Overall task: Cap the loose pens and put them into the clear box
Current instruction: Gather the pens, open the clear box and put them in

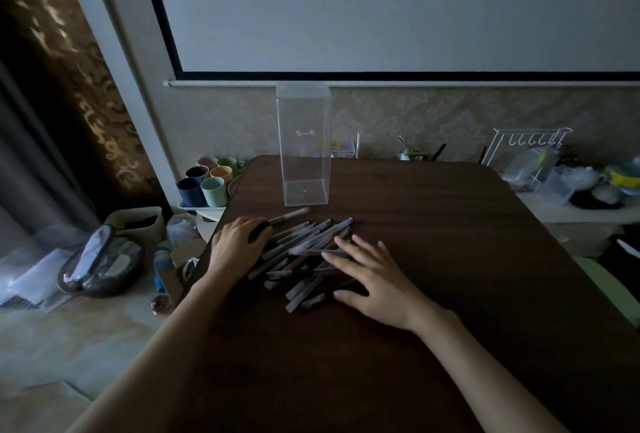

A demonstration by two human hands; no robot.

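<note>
Pretty dim shot. The clear box (304, 141) stands upright at the far side of the dark table (467, 242), upper middle of the frame, and looks to have nothing in it. All the pens (304, 254) lie in a messy pile just below it, dead centre. The right hand (374, 280) lies flat on the pile's right side, fingers spread and straight. The left hand (237, 242) sits at the pile's left edge, and I honestly can't tell if it's gripping a pen or just resting. Left of the table, a bunch of coloured cups (207, 183) stand in a white tray (194, 205).
</note>
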